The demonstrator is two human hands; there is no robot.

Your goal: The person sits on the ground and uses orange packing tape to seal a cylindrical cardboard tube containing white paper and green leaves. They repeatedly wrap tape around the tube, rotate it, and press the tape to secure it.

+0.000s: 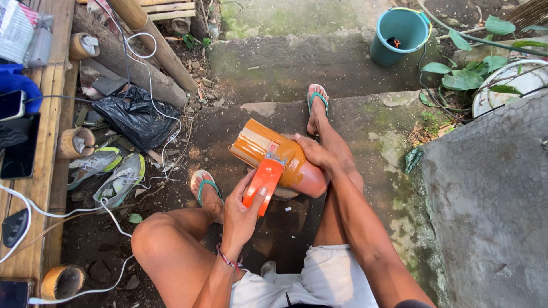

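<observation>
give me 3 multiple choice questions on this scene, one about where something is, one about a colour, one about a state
1. Where is the teal bucket?
A. on the wooden bench
B. on the ground beyond the feet, near the plants
C. on the person's lap

2. What colour is the tape dispenser?
A. orange
B. blue
C. white

3. What is the left hand doing?
A. resting open on the knee
B. gripping the dispenser handle
C. holding a phone

Answers
1. B: the bucket stands on the ground at the top of the view, beside the green leaves.
2. A: the dispenser body is bright orange, pressed on the brown taped object.
3. B: the left hand's fingers wrap the handle, while the right hand steadies the object.
</observation>
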